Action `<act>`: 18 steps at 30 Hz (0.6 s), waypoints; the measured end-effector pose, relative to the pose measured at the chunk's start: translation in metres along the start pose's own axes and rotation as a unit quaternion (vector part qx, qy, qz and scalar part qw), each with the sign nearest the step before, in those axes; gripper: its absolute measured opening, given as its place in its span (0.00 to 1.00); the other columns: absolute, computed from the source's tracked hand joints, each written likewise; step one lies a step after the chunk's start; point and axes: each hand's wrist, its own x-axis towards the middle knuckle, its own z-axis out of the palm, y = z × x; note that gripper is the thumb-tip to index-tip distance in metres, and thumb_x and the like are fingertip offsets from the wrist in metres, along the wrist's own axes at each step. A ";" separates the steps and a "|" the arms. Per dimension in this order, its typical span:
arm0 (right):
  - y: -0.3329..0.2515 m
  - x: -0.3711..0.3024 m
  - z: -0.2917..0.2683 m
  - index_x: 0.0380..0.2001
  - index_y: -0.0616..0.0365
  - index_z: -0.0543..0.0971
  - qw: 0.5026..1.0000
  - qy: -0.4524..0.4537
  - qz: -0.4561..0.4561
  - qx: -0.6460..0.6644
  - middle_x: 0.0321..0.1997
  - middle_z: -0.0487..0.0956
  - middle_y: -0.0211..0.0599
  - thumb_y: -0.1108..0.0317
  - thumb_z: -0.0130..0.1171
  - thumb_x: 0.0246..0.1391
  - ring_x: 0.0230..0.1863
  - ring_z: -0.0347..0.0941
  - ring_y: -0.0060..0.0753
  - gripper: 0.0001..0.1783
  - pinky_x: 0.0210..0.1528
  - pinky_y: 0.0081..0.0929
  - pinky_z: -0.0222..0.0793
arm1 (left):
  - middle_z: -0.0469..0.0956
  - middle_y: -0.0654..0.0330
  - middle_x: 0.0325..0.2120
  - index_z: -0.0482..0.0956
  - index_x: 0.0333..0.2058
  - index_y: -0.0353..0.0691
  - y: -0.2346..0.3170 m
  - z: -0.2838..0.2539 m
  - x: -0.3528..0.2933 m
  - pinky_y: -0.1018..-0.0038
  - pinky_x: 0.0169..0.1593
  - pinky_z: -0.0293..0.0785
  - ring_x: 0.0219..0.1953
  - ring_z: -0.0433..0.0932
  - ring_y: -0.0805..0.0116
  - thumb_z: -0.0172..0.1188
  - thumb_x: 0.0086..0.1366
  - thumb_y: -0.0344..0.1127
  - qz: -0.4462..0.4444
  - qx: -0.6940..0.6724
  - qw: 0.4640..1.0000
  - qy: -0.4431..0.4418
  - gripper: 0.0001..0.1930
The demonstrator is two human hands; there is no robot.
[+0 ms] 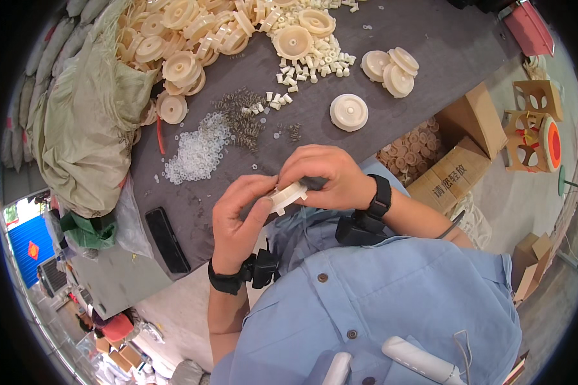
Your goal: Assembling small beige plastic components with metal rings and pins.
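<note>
Between my two hands, just over the table's near edge, is a cream plastic wheel-shaped part (288, 197), tilted with its notched rim toward me. The fingers and thumb of my left hand (241, 208) grip its left side. My right hand (327, 174) holds the far right side, its fingers bent over the top. Part of the piece is hidden by my fingers. Beyond my hands lie a heap of small clear washers (196, 149), a pile of metal springs (243, 119) and many small white plastic plugs (315, 64).
Cream wheel parts (180, 67) are heaped at the far left beside a pale woven sack (87, 122). Several round discs (349, 112) sit at the right. A black phone (167, 239) lies near the left edge. An open cardboard box (453, 170) of similar discs stands right of the table.
</note>
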 end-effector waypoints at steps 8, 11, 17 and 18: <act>-0.004 -0.003 -0.002 0.31 0.56 0.76 0.997 0.007 -0.044 -0.068 0.32 0.77 0.33 0.78 0.62 0.31 0.35 0.73 0.38 0.17 0.35 0.30 0.69 | 0.76 0.58 0.30 0.78 0.31 0.34 -0.008 0.001 -0.009 0.73 0.43 0.66 0.36 0.74 0.65 0.59 0.50 0.22 0.133 0.126 0.983 0.011 0.08; -0.003 -0.002 -0.003 0.31 0.56 0.75 0.991 0.009 -0.097 -0.087 0.33 0.76 0.33 0.80 0.61 0.29 0.35 0.72 0.39 0.18 0.35 0.30 0.69 | 0.75 0.57 0.32 0.78 0.32 0.34 -0.006 0.008 -0.011 0.73 0.44 0.67 0.37 0.73 0.65 0.58 0.50 0.21 0.108 0.064 0.992 0.028 0.09; 0.000 -0.007 -0.003 0.29 0.55 0.74 0.985 0.022 -0.115 -0.125 0.32 0.75 0.32 0.80 0.60 0.26 0.33 0.70 0.40 0.18 0.33 0.31 0.69 | 0.74 0.55 0.36 0.76 0.31 0.34 -0.004 0.016 -0.006 0.75 0.45 0.67 0.39 0.73 0.66 0.54 0.52 0.20 0.082 0.052 0.995 0.026 0.06; 0.000 -0.009 -0.005 0.30 0.55 0.75 0.987 0.010 -0.100 -0.125 0.34 0.76 0.34 0.80 0.60 0.27 0.34 0.71 0.41 0.18 0.34 0.31 0.69 | 0.75 0.56 0.35 0.75 0.30 0.34 -0.005 0.015 -0.003 0.76 0.44 0.67 0.38 0.73 0.67 0.54 0.53 0.20 0.080 0.064 0.995 0.023 0.05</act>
